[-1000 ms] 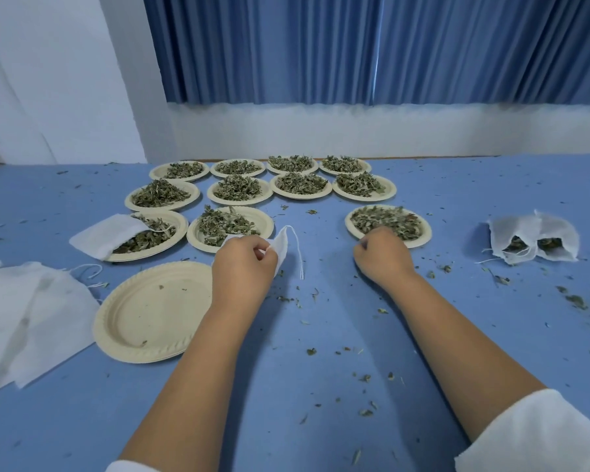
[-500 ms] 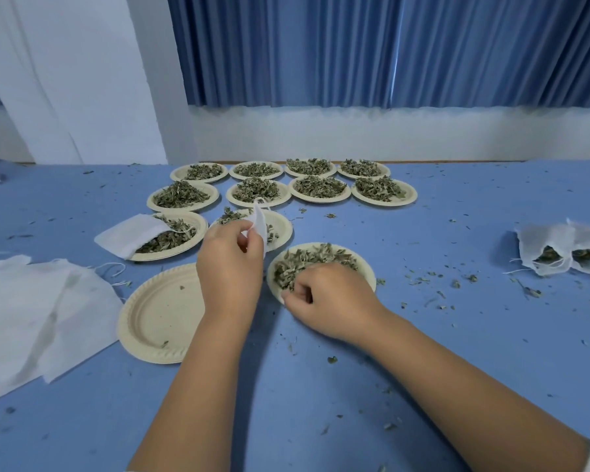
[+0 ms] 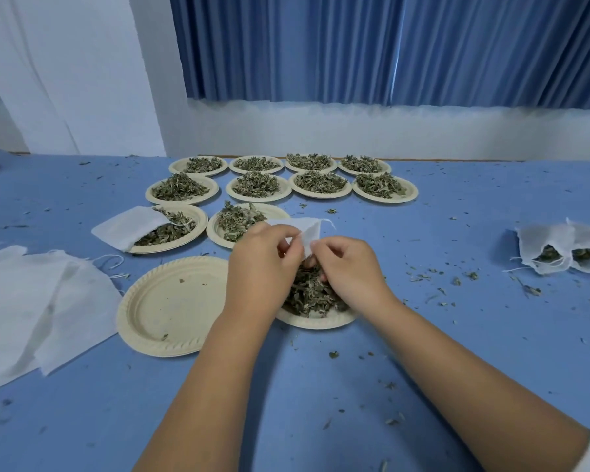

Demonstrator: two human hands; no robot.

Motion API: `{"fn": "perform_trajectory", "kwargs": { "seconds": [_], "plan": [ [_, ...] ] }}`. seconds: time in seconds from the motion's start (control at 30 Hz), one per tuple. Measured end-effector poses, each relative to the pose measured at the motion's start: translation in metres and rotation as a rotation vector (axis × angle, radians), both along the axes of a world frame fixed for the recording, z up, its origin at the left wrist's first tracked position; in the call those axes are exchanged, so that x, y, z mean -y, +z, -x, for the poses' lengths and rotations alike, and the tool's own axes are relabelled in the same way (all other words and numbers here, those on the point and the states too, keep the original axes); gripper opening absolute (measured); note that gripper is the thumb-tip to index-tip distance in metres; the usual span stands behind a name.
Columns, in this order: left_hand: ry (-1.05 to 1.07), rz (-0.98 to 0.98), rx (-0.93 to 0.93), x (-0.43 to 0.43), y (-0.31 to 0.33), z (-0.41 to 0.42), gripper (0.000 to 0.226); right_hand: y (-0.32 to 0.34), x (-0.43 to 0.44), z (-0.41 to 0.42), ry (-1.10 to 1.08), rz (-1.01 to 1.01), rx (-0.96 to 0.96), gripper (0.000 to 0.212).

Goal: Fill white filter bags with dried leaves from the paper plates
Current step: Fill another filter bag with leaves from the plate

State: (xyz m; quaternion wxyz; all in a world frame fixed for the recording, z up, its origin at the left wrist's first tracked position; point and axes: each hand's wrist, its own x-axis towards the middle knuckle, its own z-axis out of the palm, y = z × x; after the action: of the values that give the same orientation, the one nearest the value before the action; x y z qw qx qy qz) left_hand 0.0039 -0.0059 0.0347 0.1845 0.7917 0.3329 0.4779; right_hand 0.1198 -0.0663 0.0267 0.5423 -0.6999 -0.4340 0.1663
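A small white filter bag (image 3: 309, 231) hangs between my two hands, above a paper plate of dried leaves (image 3: 315, 321) near the table's middle. My left hand (image 3: 264, 264) pinches the bag's left edge. My right hand (image 3: 349, 267) pinches its right edge, fingers just over the leaf pile (image 3: 309, 294). Both hands cover much of that plate. Behind it stand several more plates heaped with leaves (image 3: 258, 185). One plate (image 3: 171, 229) at the left has a white bag (image 3: 128, 226) lying partly on it.
An empty paper plate (image 3: 171, 304) sits left of my hands. A pile of flat white bags (image 3: 31, 301) lies at the far left. Two filled bags (image 3: 566, 250) rest at the right. Leaf crumbs are scattered over the blue table (image 3: 423, 369).
My right hand dragged a leaf plate from the right toward me, then rose off the leaves to grip the bag. My left hand kept the bag and came in over the plate.
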Motion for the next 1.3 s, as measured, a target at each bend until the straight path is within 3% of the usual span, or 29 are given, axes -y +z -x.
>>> {"fn": "perform_trajectory", "kwargs": {
  "seconds": [0.17, 0.27, 0.33, 0.43, 0.5, 0.57, 0.67, 0.77, 0.87, 1.3],
  "plan": [
    [0.054, 0.232, 0.291, -0.006, 0.003, 0.007, 0.013, -0.002, -0.003, -0.006, 0.033, -0.012, 0.053, 0.030],
    [0.174, 0.098, 0.289, -0.009, 0.006, 0.015, 0.016, 0.000, -0.002, -0.010, 0.064, -0.016, 0.182, 0.020],
    [0.290, 0.021, 0.281, -0.018, 0.007, 0.025, 0.020, 0.004, 0.002, -0.016, 0.051, 0.114, 0.392, 0.010],
    [0.394, 0.015, 0.246, -0.032, 0.009, 0.039, 0.020, 0.010, 0.009, -0.025, 0.094, 0.416, 0.624, 0.048],
    [0.353, 0.030, 0.087, -0.032, 0.007, 0.039, 0.023, 0.013, 0.013, -0.025, 0.159, 0.547, 0.673, 0.068],
    [0.251, 0.111, -0.098, -0.028, 0.005, 0.031, 0.022, 0.011, 0.014, -0.023, 0.221, 0.596, 0.690, 0.071],
    [0.155, 0.249, -0.237, -0.022, -0.004, 0.020, 0.028, 0.009, 0.012, -0.018, 0.250, 0.556, 0.705, 0.058],
    [0.123, 0.371, -0.173, -0.022, -0.006, 0.017, 0.026, 0.007, 0.010, -0.017, 0.229, 0.492, 0.693, 0.047],
    [0.102, 0.431, -0.109, -0.022, -0.004, 0.017, 0.006, 0.006, 0.010, -0.018, 0.217, 0.446, 0.685, 0.040],
    [0.142, 0.376, -0.058, -0.018, 0.000, 0.018, 0.016, 0.014, 0.010, -0.021, 0.124, 0.228, 0.407, 0.019]
  ]
}}
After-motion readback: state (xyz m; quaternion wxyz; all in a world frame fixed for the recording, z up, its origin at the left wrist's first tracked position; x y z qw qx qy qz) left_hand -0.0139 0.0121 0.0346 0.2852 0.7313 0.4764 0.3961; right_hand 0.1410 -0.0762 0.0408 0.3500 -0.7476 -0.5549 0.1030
